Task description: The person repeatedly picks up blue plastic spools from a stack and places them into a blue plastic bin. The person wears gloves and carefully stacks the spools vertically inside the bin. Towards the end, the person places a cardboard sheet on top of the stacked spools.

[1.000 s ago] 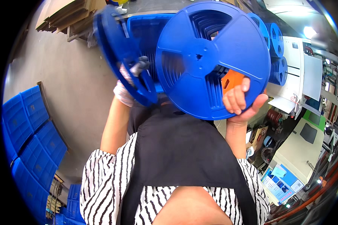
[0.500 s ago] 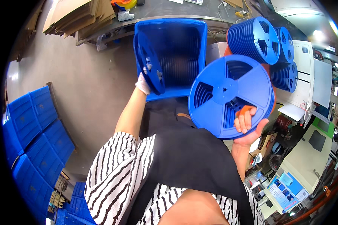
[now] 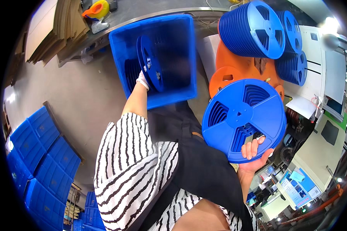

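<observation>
My left hand (image 3: 142, 79), in a white glove, has its fingers through a blue plastic reel (image 3: 147, 56) held on edge. That reel, which may be two together, is inside the deep blue bin (image 3: 172, 96). Several more reels (image 3: 132, 73) stand on edge along the bin's left side, partly behind my hand. On my right, a stack of several blue reels (image 3: 235, 112) faces me, tilted, with three wide openings around the hub. My bare right hand (image 3: 254, 156) grips its lower right rim, fingers through an opening and thumb outside.
Beyond the right stack, upright rows of blue reels (image 3: 272, 29) stand on an orange surface (image 3: 235, 59). Flat cardboard (image 3: 46, 29) is piled at far left, beside a metal-edged table (image 3: 142, 9) holding a tape dispenser (image 3: 97, 9). Blue crates (image 3: 40, 131) are stacked at left.
My left hand has carried its reel from the bin's left rim down into the bin. The right hand keeps its grip on the stack. The whole view has shifted.
</observation>
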Motion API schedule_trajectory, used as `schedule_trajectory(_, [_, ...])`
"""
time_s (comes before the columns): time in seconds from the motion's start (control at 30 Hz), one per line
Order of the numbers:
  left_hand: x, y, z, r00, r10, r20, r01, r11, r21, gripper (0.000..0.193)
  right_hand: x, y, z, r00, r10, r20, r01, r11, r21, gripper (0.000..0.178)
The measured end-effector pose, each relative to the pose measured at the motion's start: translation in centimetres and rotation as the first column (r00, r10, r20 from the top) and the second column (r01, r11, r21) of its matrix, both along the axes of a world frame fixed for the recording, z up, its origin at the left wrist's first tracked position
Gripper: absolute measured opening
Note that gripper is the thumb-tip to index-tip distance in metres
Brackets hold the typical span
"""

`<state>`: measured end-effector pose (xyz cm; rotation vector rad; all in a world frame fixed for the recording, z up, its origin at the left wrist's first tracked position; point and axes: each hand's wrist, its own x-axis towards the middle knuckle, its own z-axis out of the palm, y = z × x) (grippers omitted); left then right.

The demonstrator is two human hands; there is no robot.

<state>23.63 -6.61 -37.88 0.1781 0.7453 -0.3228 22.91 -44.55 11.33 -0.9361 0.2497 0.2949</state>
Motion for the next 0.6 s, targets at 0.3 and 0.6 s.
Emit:
schedule_trajectory(0.3, [2.7,-1.1,1.9,0.927,0.368,-0.066,-0.363,0.928,0.081,0.084,3.0,-0.8,-1.1,0.994,0.084,-0.071,-0.086,0.996,-0.028,0.049])
schedule_trajectory(0.6, [3.9,-8.7,20.7,0.905,-0.425,0.012,-0.040,-0.057,0.998,0.052,4.0,1.9,-0.6,0.992,0.126,-0.015,-0.117,0.951,0.285,0.046])
